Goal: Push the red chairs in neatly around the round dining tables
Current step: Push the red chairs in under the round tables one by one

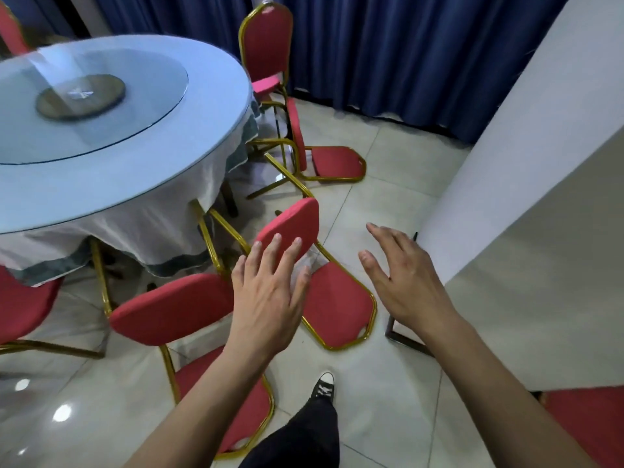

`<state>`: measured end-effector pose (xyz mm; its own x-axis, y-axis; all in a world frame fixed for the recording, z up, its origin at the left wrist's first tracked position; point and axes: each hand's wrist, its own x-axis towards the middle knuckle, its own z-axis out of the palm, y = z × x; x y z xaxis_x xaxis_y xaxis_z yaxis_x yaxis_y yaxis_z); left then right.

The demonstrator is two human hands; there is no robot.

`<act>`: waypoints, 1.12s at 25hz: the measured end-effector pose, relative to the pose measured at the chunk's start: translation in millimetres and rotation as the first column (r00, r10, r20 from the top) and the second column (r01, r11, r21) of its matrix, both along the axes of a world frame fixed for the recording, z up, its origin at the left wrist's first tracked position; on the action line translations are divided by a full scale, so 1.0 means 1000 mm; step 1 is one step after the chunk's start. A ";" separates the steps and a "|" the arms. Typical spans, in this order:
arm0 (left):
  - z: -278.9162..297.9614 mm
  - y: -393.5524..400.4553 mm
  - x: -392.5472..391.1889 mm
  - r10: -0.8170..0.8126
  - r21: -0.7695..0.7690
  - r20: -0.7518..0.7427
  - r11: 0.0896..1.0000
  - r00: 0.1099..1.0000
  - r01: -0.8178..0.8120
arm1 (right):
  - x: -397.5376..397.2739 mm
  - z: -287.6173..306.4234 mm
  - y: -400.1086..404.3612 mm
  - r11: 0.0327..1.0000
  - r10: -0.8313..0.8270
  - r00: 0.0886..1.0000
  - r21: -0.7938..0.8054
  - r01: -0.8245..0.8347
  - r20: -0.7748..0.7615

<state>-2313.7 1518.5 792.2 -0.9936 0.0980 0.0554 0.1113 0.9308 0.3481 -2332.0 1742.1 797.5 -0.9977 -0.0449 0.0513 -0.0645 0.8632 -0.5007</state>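
1. Left hand (pixel 270 292) has its fingers spread flat, reaching over the seat of a tipped red chair (pixel 290 228); can't tell if it's actually touching.
2. Right hand (pixel 401 282) is loose and spread too, holding nothing, over the floor tiles.
3. Another toppled chair (pixel 337 162) lies further back beside the round table (pixel 209 157).
4. One upright chair (pixel 266 38) stands by the blue curtain (pixel 388 52).

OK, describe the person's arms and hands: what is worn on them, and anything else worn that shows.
Both arms are bare to the frame edge: no sleeves, gloves, watch, rings or bracelets show on the left hand or the right hand. Nails are short and unpainted. Below, one leg wears dark trousers and a black canvas sneaker with a white toe cap and white laces.
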 end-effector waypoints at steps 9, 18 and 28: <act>-0.038 0.051 -0.096 0.161 0.036 0.038 0.986 0.986 -0.162 | -0.125 -0.032 0.042 0.988 0.147 0.987 0.037 -0.149 0.064; -0.066 0.069 -0.165 0.316 0.023 0.081 0.948 0.945 -0.318 | -0.235 -0.084 0.053 0.966 0.254 0.966 0.038 -0.256 0.052; -0.230 0.119 -0.179 0.527 0.068 0.191 0.835 0.828 -0.547 | -0.292 -0.269 0.098 0.953 0.297 0.946 0.025 -0.302 0.129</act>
